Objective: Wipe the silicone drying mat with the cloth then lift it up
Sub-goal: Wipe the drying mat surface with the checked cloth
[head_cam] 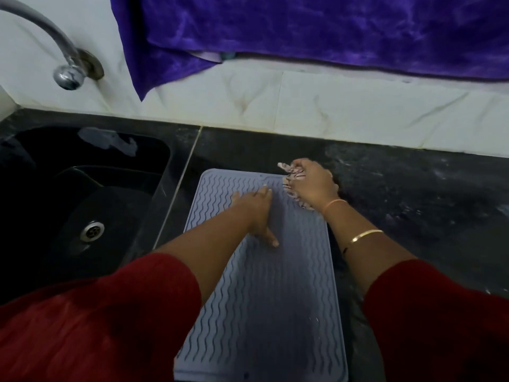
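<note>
Lying flat on the dark counter (413, 216), the mat (261, 312) stretches away from the person. Left hand (256, 208) presses on it with straight fingers. At the mat's 1 o'clock corner, right hand (311, 186) grasps the cloth (287, 177). Sink (82, 202) is at 9 o'clock of the mat, tap (66, 70) at 11 o'clock.

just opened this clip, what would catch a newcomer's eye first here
The grey ribbed drying mat lies on the counter, the left hand flat on it while the right hand grips a patterned cloth at its far right corner. A purple towel hangs above; a black sink sits left.
</note>
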Demonstrator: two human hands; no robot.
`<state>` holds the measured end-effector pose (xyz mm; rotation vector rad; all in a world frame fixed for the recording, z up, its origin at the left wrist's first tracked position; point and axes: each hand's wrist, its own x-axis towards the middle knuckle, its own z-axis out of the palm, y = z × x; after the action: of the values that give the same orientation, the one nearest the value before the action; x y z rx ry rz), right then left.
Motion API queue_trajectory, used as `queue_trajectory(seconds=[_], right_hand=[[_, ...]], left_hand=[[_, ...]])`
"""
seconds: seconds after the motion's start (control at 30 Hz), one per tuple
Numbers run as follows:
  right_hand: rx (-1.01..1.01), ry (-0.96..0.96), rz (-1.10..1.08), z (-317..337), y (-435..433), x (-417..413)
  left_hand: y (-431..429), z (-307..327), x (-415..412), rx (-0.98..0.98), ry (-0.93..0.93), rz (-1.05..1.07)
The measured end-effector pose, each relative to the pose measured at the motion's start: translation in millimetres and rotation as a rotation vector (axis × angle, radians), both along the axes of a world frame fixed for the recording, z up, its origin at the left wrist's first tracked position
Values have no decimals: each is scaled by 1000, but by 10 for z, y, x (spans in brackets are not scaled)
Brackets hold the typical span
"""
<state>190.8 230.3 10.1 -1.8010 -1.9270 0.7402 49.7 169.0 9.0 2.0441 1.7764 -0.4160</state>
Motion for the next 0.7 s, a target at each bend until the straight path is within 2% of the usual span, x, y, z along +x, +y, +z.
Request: queue_trajectory(seconds=[0.13, 0.3, 0.47, 0.57, 0.7], right_hand=[[19, -354, 284, -297, 92, -233], [88, -602, 301, -292, 142, -238], [51, -673, 137, -319, 201, -68], [9, -706, -32, -327, 230, -24], [-109, -636, -212, -296, 234, -27]], left_hand=[[180, -140, 132, -58, 178, -85], [258, -151, 259, -120, 430, -126], [325, -107, 289, -93, 488, -194], [323, -160, 248, -67, 483, -150], [301, -216, 192, -52, 436, -135]])
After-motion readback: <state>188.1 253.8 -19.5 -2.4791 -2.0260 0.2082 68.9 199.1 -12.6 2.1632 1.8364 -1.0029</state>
